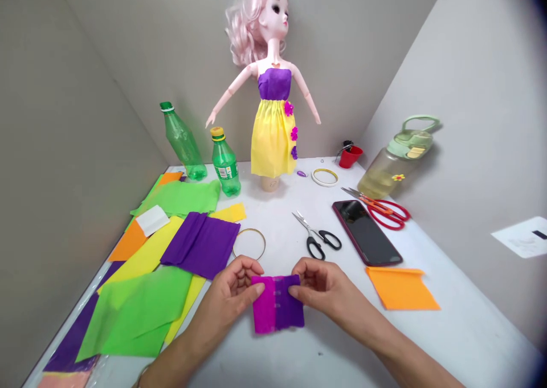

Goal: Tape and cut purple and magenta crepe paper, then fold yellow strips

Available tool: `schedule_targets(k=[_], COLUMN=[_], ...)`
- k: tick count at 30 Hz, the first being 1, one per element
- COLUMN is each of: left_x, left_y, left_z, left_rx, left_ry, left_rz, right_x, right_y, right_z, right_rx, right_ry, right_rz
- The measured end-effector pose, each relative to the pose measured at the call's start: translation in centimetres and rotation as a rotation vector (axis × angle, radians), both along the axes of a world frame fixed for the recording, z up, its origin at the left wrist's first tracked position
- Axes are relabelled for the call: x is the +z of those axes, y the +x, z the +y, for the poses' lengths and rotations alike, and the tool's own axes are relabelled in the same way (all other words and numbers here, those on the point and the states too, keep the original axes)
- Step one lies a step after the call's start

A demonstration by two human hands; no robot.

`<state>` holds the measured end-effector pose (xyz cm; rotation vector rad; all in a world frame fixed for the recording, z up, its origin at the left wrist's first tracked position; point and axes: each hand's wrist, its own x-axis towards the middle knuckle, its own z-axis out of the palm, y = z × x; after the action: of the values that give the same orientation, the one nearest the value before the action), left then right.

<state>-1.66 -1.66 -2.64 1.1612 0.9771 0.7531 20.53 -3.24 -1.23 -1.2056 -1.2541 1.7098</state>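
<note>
Head view: hands (234, 288) (322, 285) pinch the purple-magenta piece (280, 305), join (276, 315) pointing away, long axis unclear.

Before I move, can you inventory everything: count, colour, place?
Patch: 1, magenta and purple, front centre
Doll: 1, pink-haired, dressed purple and yellow, back centre
Flowers: 3, magenta and purple, on doll
Bottles: 2, green, back left
Tumbler: 1, pale green, back right
Phone: 1, black, right
Scissors: 2, red and black handles, beside phone and centre
Thick ring: 1, white and yellow, back
Thin ring: 1, gold, centre left
Cup: 1, red, back right
Ornament: 1, purple, near doll
Sheet: 1, orange, right
Layered sheets: several, green, yellow, purple, orange, left
Scrap: 1, white, on layered sheets
Card: 1, white, right wall
Table: 1, white, underneath
Left hand: 1, bare, holding patch
Right hand: 1, bare, holding patch
</note>
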Motion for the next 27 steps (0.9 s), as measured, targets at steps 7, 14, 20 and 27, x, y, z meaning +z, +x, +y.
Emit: schedule_targets(k=[7,14,20,27], left_x=[-0.1,-0.4,-0.5,-0.1], left_y=[-0.6,-1.1,-1.4,-1.2], left_z=[-0.1,0.1,0.1,0.0], left_rx=[-0.167,-0.300,-0.323,-0.341], left_ry=[-0.046,-0.051,0.019,0.097], left_rz=[0.087,0.240,0.373,0.526], right_x=[0.0,-1.0,-1.7,-1.3], right_y=[-0.1,-0.3,-0.5,-1.0], right_z=[-0.1,-0.6,-1.1,-1.4], right_rx=[0.053,0.115,0.166,0.262], right_ry=[-0.022,0.024,0.110,0.290], right_rz=[-0.084,-0.278,-0.476,-0.868])
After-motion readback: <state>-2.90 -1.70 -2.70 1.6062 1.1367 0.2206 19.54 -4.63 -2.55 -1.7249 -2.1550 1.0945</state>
